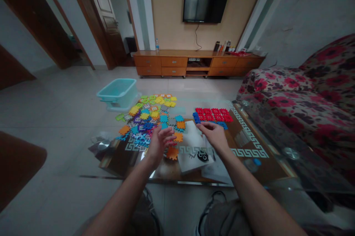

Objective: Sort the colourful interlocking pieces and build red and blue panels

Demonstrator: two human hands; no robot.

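Note:
My left hand [161, 142] hovers over the right edge of a pile of colourful toothed plastic tiles [144, 127]. Its fingers are apart and hold nothing; orange tiles [172, 153] lie just beside it. Thumb and forefinger of my right hand [215, 135] are pinched together at a blue toothed tile [196, 118], at the left end of a blue row. The contact is small and partly hidden by the fingers. Behind that row, red toothed tiles [213, 114] are laid out in two rows. More blue tiles [222, 125] show right of the hand.
A glass-topped table [249, 153] with a patterned border carries the tiles. A white box [191, 162] with a black owl-like print lies between my arms. A turquoise tub [118, 93] stands beyond the table's left side. A floral sofa [291, 106] is at the right.

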